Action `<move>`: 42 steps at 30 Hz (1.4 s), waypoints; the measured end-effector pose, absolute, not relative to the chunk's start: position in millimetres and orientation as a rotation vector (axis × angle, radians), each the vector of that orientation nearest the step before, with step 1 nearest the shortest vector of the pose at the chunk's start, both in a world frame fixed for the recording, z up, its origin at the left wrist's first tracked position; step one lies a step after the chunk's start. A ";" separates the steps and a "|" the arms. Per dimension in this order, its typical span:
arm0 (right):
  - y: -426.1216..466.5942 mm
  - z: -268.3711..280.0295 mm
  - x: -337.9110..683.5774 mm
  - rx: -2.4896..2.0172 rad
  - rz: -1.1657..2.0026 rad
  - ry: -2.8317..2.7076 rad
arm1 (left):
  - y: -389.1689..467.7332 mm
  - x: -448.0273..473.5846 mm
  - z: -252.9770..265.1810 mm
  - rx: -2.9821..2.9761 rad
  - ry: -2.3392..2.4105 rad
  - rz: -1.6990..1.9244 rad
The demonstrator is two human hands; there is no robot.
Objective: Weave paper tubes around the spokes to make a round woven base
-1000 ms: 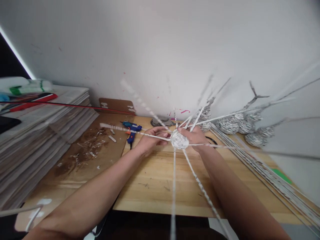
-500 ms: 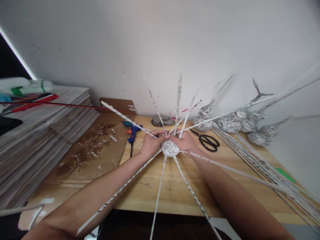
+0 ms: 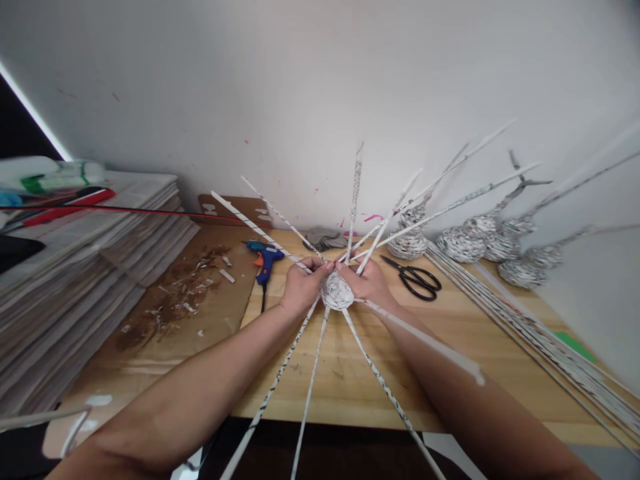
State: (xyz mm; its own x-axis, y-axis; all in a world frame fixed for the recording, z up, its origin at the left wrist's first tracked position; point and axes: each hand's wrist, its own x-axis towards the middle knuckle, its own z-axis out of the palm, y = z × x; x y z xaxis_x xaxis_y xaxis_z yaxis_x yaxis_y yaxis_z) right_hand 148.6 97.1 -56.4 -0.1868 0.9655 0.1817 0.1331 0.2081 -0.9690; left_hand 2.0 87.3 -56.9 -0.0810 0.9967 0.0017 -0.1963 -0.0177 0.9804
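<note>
Both hands [image 3: 300, 287] [image 3: 369, 281] still pinch the woven paper hub [image 3: 337, 292] (now lower, spokes [image 3: 356, 193] sharper).

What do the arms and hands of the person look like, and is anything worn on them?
Both arms are bare from the bottom edge of the picture up to the fingers: no sleeves show. The left hand and the right hand wear no gloves. No watch, bracelet or ring can be seen on the wrists or the visible fingers. The forearms are slim and carry no markings.
</note>
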 end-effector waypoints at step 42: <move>91.4 -51.4 148.8 -1.102 1.232 -1.504 | 101.3 -28.0 -50.9 1.350 1.132 1.162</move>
